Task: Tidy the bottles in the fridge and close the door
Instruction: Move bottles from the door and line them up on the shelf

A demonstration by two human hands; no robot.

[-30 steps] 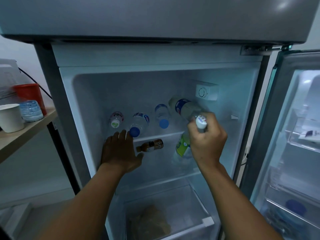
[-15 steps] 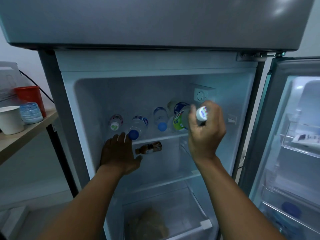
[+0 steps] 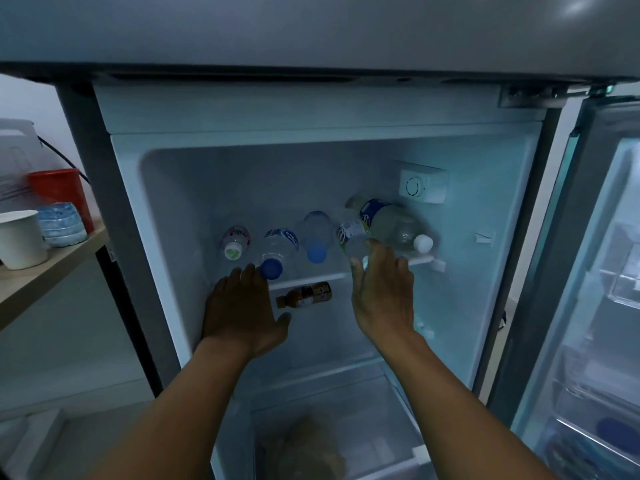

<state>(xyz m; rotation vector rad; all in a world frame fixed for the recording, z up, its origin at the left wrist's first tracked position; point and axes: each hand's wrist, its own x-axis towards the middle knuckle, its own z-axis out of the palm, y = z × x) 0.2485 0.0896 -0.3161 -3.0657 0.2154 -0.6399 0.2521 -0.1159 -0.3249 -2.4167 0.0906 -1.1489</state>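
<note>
Several plastic bottles lie on their sides on the fridge's upper shelf (image 3: 308,278), caps toward me: a green-capped bottle (image 3: 234,247), two blue-capped bottles (image 3: 278,251) (image 3: 316,236), a green-labelled bottle (image 3: 350,233) and a large white-capped bottle (image 3: 393,221). A small brown bottle (image 3: 304,296) lies on the shelf below. My right hand (image 3: 382,299) is spread, its fingertips at the cap end of the green-labelled bottle. My left hand (image 3: 242,310) rests flat and open at the shelf's front edge, just below the nearer blue cap.
The fridge door (image 3: 602,271) stands open at the right, with racks holding items. A crisper drawer (image 3: 412,455) below holds a brownish bag. At the left, a wooden shelf (image 3: 52,265) carries a white cup (image 3: 20,239), a red bucket (image 3: 60,188) and stacked blue bowls.
My right hand lifted the green-labelled bottle from the lower shelf, laid it on the upper shelf beside the large bottle and loosened its grip. My left hand stayed in place.
</note>
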